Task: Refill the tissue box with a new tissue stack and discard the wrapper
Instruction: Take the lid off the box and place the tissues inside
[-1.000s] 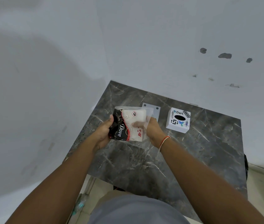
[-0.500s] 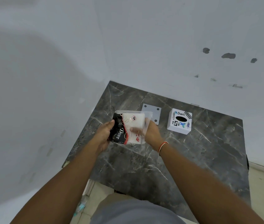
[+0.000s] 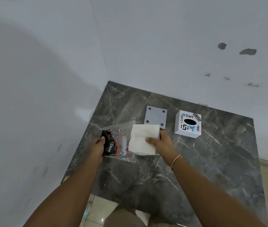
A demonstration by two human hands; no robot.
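Above marble top [image 3: 212, 161]: white tissue stack [image 3: 142, 140] nearly clear of wrapper [image 3: 117, 143].

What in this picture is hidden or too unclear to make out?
- Head view: the tissue box interior; only a dark oval opening shows.
- The tissue stack near right corner, covered by the right hand.
- The wrapper left end, behind the left hand.
- The wrapper's small print, too small to read.
- The person's body, cut off by the bottom edge.
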